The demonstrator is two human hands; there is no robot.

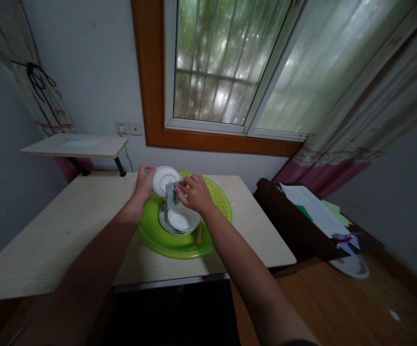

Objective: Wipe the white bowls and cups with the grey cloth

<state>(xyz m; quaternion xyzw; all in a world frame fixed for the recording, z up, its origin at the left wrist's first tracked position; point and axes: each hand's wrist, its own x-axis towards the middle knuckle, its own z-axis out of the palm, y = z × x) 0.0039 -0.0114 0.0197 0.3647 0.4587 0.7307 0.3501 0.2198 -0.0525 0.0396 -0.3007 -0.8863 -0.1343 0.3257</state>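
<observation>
My left hand point(145, 183) grips the edge of a small white dish point(162, 178), tilted up above a green tray point(152, 235) with its ringed face towards me. Pinched in my right hand point(195, 192) is a grey-green cloth point(172, 194), which hangs at the dish's lower right edge. Beneath them a white bowl point(183, 220) rests on a white plate point(165, 223) in the tray. A thin light-brown stick-like thing point(199, 233) lies just right of the bowl. Fingers of both hands are closed.
The tray stands on a pale wooden table point(67, 230). A raised shelf point(85, 144) is at the back left, near wall sockets point(129, 128). Right of the table, a dark brown piece of furniture point(280, 216) bears papers point(309, 211). A window point(226, 72) is behind.
</observation>
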